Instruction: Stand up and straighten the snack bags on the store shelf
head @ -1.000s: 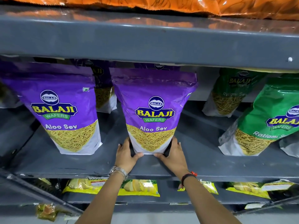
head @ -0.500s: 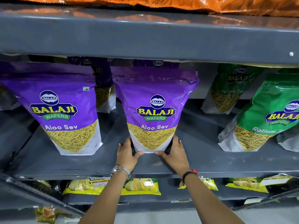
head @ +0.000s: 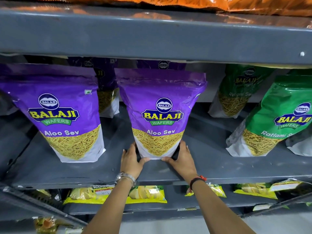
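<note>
Snack bags fill the middle shelf [head: 50,173], and the one being worked on is the centre purple Aloo Sev bag [head: 161,114], which stands on the shelf board between its purple twin [head: 57,114] to the left and the green Ratlami Sev bag [head: 276,119] to the right. Over the last second little has shifted: both hands have stayed at the foot of the bag, and it has been nudged only slightly back and squarer, so the job on this one looks close to done. The left hand [head: 130,160] cups the lower left corner, fingers spread along the side and thumb hooked under the front edge; the right hand [head: 183,159] mirrors it on the lower right corner. Neither is closed tight; they brace the base between them rather than gripping it. The bag now sits upright with its label facing out, top seal a bit crumpled, yellow sev showing through the clear lower panel. Its green neighbour leans to one side and probably needs attention next.
</note>
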### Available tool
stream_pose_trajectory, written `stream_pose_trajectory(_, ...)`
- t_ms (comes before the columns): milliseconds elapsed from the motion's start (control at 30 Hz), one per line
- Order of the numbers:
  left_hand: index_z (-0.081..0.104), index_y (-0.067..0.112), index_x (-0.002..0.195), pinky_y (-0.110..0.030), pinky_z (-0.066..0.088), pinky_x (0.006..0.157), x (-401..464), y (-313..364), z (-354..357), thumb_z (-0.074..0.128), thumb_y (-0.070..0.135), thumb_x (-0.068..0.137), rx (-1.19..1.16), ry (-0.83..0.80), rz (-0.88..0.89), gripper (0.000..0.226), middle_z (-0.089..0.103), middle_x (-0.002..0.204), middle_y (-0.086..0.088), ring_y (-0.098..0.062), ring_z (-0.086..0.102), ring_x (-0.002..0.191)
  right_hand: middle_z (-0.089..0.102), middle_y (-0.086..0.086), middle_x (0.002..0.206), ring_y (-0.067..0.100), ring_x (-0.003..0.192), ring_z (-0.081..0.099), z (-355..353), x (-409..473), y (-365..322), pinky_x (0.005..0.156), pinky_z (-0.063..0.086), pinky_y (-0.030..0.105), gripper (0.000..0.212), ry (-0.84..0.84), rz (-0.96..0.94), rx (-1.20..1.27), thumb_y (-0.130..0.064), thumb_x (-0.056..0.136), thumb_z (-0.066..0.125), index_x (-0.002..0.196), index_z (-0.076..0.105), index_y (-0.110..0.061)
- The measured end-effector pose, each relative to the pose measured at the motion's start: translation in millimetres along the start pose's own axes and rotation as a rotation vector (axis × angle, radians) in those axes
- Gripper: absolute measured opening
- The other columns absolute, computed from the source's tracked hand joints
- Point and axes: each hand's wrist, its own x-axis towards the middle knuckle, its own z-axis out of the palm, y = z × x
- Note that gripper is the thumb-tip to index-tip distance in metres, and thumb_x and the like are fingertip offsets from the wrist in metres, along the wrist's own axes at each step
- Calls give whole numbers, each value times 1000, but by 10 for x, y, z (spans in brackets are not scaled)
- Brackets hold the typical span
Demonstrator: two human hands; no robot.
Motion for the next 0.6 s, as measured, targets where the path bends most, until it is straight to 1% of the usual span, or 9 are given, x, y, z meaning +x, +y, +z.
stream_pose_trajectory(100,39,5,121,-52,24,112,1,-5,5,67,16,75,6,-5,-3,55,57,125,-17,-38,45,117,51,8,128,27,124,41,-1,-8,13,97,44,43,75,-7,-1,5,-26,66,78,124,32,-17)
stream_pose_trajectory(200,41,6,119,-52,23,112,4,-7,6,68,17,74,5,-3,-1,54,58,124,-16,-38,46,115,51,7,129,28,125,40,1,-1,25,98,44,45,75,-4,-1,8,-26,66,78,125,32,-18)
stream_pose_trajectory(400,39,7,122,-53,24,111,1,-10,15,67,17,75,-7,-10,-3,56,57,126,-15,-36,44,118,52,8,127,27,124,40,11,15,49,97,44,44,79,-8,0,-6,-27,65,78,127,29,-20)
stream_pose_trajectory(500,37,9,125,-49,16,116,-2,-8,11,67,18,75,-20,-24,-4,59,55,130,-13,-36,41,123,52,7,129,27,126,37,-3,3,37,97,43,44,81,-6,-24,-15,-28,66,77,129,27,-20)
stream_pose_trajectory(567,29,11,132,-47,10,118,23,-54,41,67,20,75,-18,-22,10,69,48,137,-12,-34,36,129,51,6,133,28,127,37,6,-10,47,102,41,47,86,-11,-47,-2,-28,65,77,132,24,-21)
stream_pose_trajectory(600,23,11,136,-46,7,117,29,-64,44,67,20,75,-29,-13,13,77,41,142,-12,-33,31,133,49,6,135,28,127,37,8,-20,51,104,39,49,91,0,-51,30,-27,64,78,135,21,-22)
